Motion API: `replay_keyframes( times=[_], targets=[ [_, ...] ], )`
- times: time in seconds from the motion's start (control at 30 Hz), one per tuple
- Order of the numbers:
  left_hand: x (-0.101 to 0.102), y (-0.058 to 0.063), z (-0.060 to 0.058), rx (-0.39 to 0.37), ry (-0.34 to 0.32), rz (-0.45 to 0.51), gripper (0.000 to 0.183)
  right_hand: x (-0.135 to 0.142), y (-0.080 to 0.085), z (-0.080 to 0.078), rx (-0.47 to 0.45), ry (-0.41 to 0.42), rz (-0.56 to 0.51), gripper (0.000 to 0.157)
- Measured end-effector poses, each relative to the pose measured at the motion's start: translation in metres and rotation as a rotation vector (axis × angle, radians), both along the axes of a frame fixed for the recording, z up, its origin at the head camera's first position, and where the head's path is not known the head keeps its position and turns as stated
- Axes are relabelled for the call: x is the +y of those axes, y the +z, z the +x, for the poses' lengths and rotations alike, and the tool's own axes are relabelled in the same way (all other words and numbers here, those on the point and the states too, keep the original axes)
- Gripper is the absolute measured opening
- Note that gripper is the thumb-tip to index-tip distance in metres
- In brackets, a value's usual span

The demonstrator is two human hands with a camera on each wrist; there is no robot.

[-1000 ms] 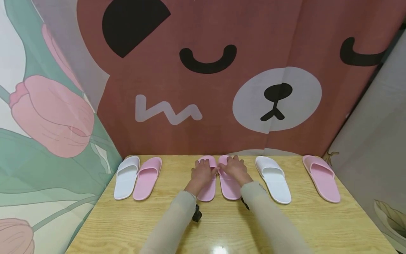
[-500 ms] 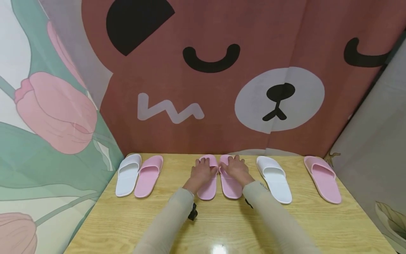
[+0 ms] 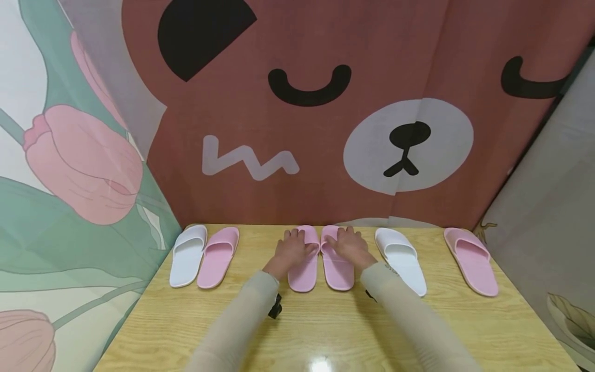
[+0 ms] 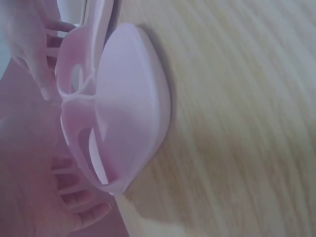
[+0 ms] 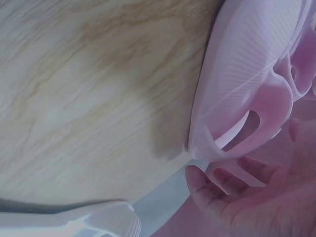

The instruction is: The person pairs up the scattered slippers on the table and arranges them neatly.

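Two pink slippers lie side by side in the middle of the table, toes toward the back: the left one (image 3: 304, 276) and the right one (image 3: 338, 271). My left hand (image 3: 290, 251) is over the outer side of the left slipper's strap, fingers forward. Over the right slipper's outer side, my right hand (image 3: 351, 246) mirrors it. In the left wrist view, the left hand's loosely spread fingers (image 4: 79, 198) are near the strap. The right wrist view has relaxed fingers (image 5: 229, 180) beside the right slipper's strap (image 5: 276, 101). Neither hand grips anything.
At the left of the wooden table (image 3: 297, 330), a white slipper (image 3: 186, 266) lies against a pink slipper (image 3: 215, 266). Right of my hands are another white slipper (image 3: 406, 268) and, farther out, another pink slipper (image 3: 479, 268). A bear-print curtain (image 3: 321, 201) stands behind the table's back edge.
Both hands have drawn slightly outward, away from each other, uncovering more of the two middle pink slippers. Those slippers stay side by side.
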State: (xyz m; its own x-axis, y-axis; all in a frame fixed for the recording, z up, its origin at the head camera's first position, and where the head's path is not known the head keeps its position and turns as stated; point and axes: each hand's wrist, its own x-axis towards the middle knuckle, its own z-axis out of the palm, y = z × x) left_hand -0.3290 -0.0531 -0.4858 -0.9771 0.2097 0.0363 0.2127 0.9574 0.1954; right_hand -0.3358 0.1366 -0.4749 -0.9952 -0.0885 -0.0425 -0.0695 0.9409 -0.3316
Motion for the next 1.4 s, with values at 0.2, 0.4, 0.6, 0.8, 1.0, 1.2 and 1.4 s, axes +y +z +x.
replay_keyframes(
  times=[0.2, 0.4, 0.6, 0.8, 1.0, 1.2, 1.4],
  targets=[
    [-0.005, 0.002, -0.003, 0.016, -0.03, -0.045, 0.081, 0.007, -0.001, -0.005, 0.004, 0.004, 0.027, 0.074],
    [-0.01, 0.006, -0.002, 0.036, -0.032, -0.053, 0.084, 0.01, 0.002, -0.006, -0.005, 0.0, 0.038, 0.071],
    [-0.013, 0.012, 0.001, 0.05, -0.04, -0.074, 0.084, 0.013, 0.008, -0.002, 0.01, 0.003, 0.051, 0.069],
    [-0.021, 0.014, 0.003, 0.088, -0.056, -0.085, 0.081, 0.015, 0.013, 0.002, 0.042, 0.008, 0.046, 0.064],
    [-0.031, 0.014, 0.007, 0.107, -0.071, -0.1, 0.07, 0.019, 0.015, 0.006, 0.062, 0.023, 0.04, 0.062],
    [-0.04, 0.015, 0.011, 0.095, -0.057, -0.103, 0.067, 0.024, 0.017, 0.01, 0.052, 0.024, 0.057, 0.063],
    [-0.049, 0.014, 0.013, 0.103, -0.043, -0.093, 0.066, 0.026, 0.018, 0.012, 0.055, 0.002, 0.067, 0.064]
  ],
)
